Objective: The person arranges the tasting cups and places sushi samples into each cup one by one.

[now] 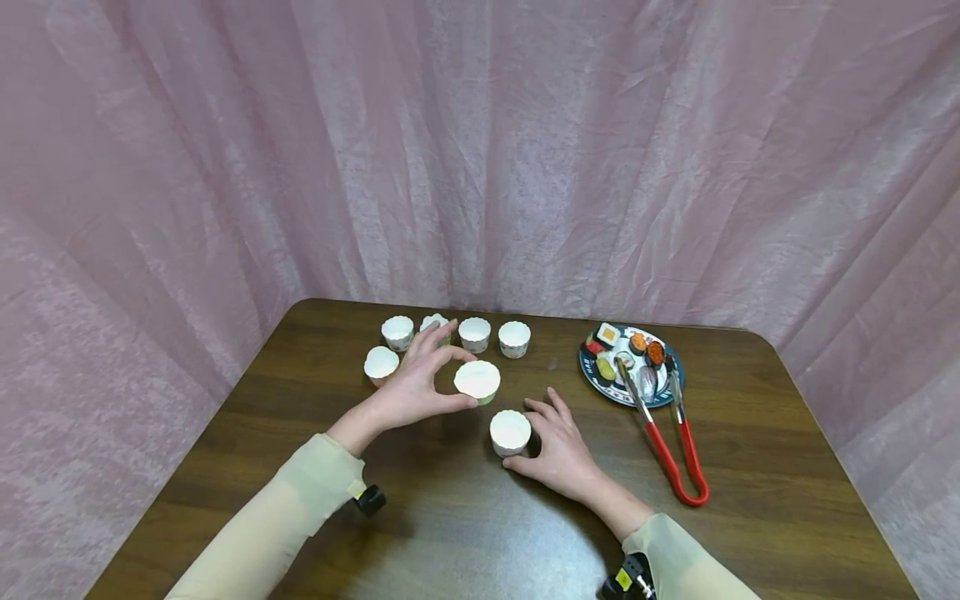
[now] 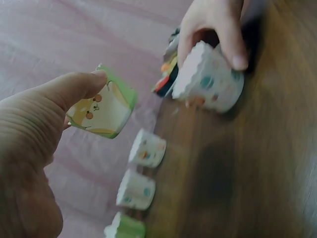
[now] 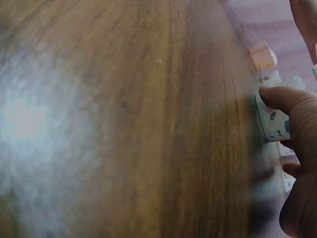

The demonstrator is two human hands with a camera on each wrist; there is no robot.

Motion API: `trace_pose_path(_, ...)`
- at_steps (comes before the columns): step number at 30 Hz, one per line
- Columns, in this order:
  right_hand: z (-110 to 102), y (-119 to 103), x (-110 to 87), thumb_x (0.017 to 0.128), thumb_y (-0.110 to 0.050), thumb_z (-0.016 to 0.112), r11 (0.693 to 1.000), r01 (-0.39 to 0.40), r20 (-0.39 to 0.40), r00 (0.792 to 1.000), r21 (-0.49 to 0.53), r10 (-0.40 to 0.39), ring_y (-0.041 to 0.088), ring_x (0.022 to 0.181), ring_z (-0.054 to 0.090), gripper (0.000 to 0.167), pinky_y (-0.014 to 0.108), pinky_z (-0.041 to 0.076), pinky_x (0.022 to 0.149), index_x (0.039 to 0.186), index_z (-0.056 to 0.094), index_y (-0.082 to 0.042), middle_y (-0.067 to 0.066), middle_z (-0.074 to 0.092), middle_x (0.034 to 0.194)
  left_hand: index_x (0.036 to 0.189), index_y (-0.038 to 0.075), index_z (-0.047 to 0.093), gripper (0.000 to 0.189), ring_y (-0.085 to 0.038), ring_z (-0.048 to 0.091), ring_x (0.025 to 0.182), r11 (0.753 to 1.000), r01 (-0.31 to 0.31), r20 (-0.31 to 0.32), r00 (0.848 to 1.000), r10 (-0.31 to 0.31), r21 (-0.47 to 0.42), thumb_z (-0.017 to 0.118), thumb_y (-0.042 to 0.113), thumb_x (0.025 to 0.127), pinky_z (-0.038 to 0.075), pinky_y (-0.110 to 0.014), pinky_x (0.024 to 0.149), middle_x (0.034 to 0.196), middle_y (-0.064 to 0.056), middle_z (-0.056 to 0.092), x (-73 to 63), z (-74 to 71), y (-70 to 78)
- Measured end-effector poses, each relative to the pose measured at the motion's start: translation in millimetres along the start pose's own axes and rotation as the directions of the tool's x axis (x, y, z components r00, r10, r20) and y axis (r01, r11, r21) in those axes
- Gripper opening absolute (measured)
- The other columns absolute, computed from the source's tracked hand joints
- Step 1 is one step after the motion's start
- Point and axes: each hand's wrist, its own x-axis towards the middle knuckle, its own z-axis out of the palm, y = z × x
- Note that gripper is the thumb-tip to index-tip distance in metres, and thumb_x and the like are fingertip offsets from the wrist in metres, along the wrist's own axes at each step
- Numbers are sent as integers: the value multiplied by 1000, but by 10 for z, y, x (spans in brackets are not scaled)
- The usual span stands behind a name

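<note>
My left hand [image 1: 408,392] pinches a green paper baking cup [image 1: 477,380] by its sides, thumb at the near side. In the left wrist view this green cup [image 2: 116,106] shows a cartoon animal face and is held above the table. To its right and nearer to me, my right hand [image 1: 561,454] grips a white baking cup [image 1: 510,435] between thumb and fingers, low over the tabletop. Leaf and flower prints mark that white cup [image 3: 271,119] in the right wrist view. Both cups have their mouths upward.
Behind my left hand stand several paper cups, including a white one [image 1: 514,339] at the row's right end and a pinkish one [image 1: 381,364] at the left. On the right, a blue-rimmed plate [image 1: 592,379] bears sushi pieces. Red-handled tongs [image 1: 666,457] lean across it.
</note>
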Motion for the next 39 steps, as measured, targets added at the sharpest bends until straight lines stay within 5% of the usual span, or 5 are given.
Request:
trace_pose_path(9,8,-2,-5,74,-42,90,1000,-1,-16,1000,3,1,40,153,16,57,61,19,119,119,71,-12,14,53,148,124,27,65,56,-25,-9,156,993,102,-134,987,-94,61,87,52,78,-3,-69,117,170,-2,10,-36,-249,-232)
trace_pose_path(16,19,13,-11,74,-42,90,1000,-12,-21,1000,2,12,40,153,17,56,61,19,119,117,71,-11,14,53,148,123,21,65,57,-32,-7,155,980,163,-190,972,-139,116,87,49,78,-9,-60,119,170,-8,8,-17,-277,-423)
trace_pose_path(25,21,14,-7,74,-41,91,1000,4,-20,1000,12,-3,43,152,18,55,63,19,119,117,71,-12,16,53,147,119,21,66,57,-42,-1,154,932,267,-177,957,-228,244,85,55,78,-8,-66,118,169,-17,10,0,-111,-744)
trace_pose_path(39,19,13,17,75,-43,90,1000,5,-8,1000,8,-5,42,153,17,56,64,20,118,118,71,-12,15,53,148,121,17,68,61,-39,-5,155,899,294,-146,955,-259,324,82,59,78,-13,-64,117,168,-18,15,16,-2,-865)
